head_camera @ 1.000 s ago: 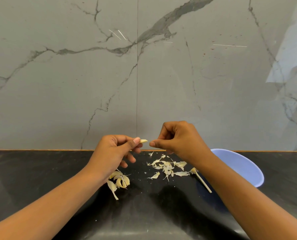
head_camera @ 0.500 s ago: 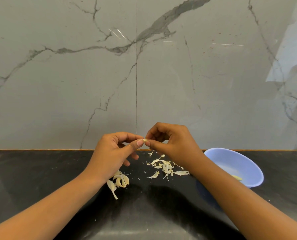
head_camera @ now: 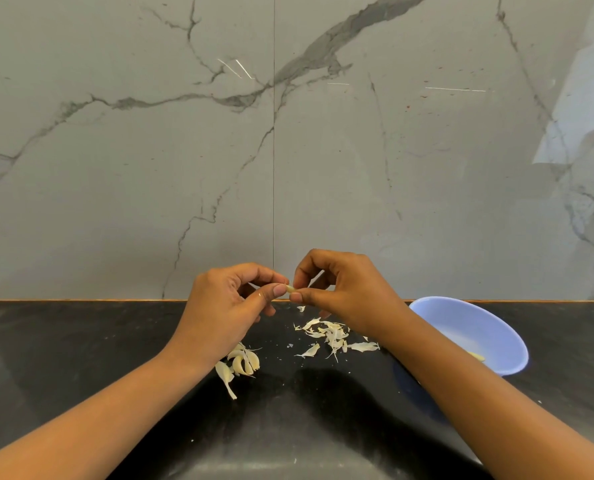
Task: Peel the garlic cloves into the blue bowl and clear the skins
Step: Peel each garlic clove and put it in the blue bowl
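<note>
Pale garlic clove pinched between left hand and right hand fingertips | skins on black counter | blue bowl right

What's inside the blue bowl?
Inside the round light-blue plastic bowl lies one pale, peeled garlic clove, near its front wall. The person's right forearm covers the bowl's near left part, so anything lying there cannot be seen.
</note>
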A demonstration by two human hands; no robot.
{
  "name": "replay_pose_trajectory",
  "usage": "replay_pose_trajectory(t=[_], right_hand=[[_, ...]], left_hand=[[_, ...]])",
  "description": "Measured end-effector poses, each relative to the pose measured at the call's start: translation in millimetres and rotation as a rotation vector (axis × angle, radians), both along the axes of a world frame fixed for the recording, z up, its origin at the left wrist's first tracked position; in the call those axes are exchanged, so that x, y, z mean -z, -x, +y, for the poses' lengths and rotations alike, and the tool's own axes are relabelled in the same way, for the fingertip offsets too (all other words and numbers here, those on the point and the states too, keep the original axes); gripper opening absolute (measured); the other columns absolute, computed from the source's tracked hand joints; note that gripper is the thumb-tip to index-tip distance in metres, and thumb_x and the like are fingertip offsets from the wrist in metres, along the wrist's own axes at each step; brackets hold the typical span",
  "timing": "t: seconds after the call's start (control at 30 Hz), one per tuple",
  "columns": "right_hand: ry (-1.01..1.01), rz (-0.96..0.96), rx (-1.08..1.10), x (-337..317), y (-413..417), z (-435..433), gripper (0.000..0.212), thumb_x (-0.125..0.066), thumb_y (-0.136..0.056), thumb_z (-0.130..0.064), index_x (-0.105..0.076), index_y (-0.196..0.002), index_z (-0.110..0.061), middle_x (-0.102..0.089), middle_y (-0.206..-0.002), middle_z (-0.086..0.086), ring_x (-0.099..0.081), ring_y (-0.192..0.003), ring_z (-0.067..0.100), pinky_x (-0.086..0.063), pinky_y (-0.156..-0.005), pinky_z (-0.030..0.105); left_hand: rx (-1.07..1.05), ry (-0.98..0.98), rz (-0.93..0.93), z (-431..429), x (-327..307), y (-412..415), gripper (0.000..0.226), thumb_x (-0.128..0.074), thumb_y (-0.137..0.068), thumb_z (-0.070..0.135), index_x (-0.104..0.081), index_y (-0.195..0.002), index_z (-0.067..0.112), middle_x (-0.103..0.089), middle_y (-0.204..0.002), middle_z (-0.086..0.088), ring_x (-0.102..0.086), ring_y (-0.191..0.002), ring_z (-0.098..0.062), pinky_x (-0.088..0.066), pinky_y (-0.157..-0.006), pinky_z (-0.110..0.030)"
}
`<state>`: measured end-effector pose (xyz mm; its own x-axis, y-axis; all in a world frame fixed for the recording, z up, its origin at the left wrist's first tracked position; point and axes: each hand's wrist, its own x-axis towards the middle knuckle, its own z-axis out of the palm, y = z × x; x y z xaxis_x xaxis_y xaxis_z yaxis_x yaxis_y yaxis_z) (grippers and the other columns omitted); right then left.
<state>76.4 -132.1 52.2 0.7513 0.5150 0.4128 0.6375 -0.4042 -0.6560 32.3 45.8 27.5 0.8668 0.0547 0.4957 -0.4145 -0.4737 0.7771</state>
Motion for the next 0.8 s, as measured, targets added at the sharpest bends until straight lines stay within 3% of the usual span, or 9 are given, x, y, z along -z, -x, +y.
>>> replay_pose_trajectory(t=[0.17,0.33,0.47,0.8], right_hand=[[0.027,0.043,0.002,0.2,0.0,-0.1,0.018,-0.076,-0.080,-0.022,-0.060,-0.076,-0.029,-0.064,-0.071,-0.015,-0.068,-0.070,0.011,-0.057,-0.063,0.025],[0.025,0.079,-0.004,-5.9,-3.9,-7.2,0.022,-0.075,-0.080,-0.019,-0.057,-0.078,-0.029,-0.064,-0.080,-0.011,-0.067,-0.078,0.016,-0.054,-0.057,0.016],[-0.119,0.217,-0.128,-6.2,-2.1,-8.2,0.024,-0.073,-0.081,-0.007,-0.055,-0.090,-0.020,-0.066,-0.094,-0.003,-0.065,-0.087,0.006,-0.056,-0.061,0.022],[-0.198,0.284,-0.233,-0.2,-2.9,-4.4,0.029,-0.068,-0.083,0.000,-0.051,-0.096,-0.018,-0.061,-0.089,0.002,-0.061,-0.082,0.009,-0.057,-0.065,0.027]], left_hand=[[-0.007,-0.012,-0.006,0.1,0.4,-0.1,0.011,-0.067,-0.072,0.037,-0.070,-0.082,0.034,-0.072,-0.070,0.011,-0.069,-0.063,-0.005,-0.056,-0.058,-0.018],[-0.004,0.113,0.079,0.6,-0.9,-2.8,0.005,-0.069,-0.081,0.020,-0.072,-0.085,0.023,-0.072,-0.072,0.005,-0.070,-0.062,-0.013,-0.056,-0.053,-0.020],[0.043,0.193,0.170,0.3,-3.4,-2.8,0.006,-0.066,-0.085,0.015,-0.072,-0.087,0.017,-0.073,-0.074,0.000,-0.069,-0.060,-0.017,-0.056,-0.051,-0.023],[0.097,0.209,0.216,-2.3,-4.7,-0.6,0.007,-0.065,-0.085,0.013,-0.072,-0.088,0.014,-0.073,-0.072,0.001,-0.068,-0.060,-0.015,-0.056,-0.051,-0.024]])
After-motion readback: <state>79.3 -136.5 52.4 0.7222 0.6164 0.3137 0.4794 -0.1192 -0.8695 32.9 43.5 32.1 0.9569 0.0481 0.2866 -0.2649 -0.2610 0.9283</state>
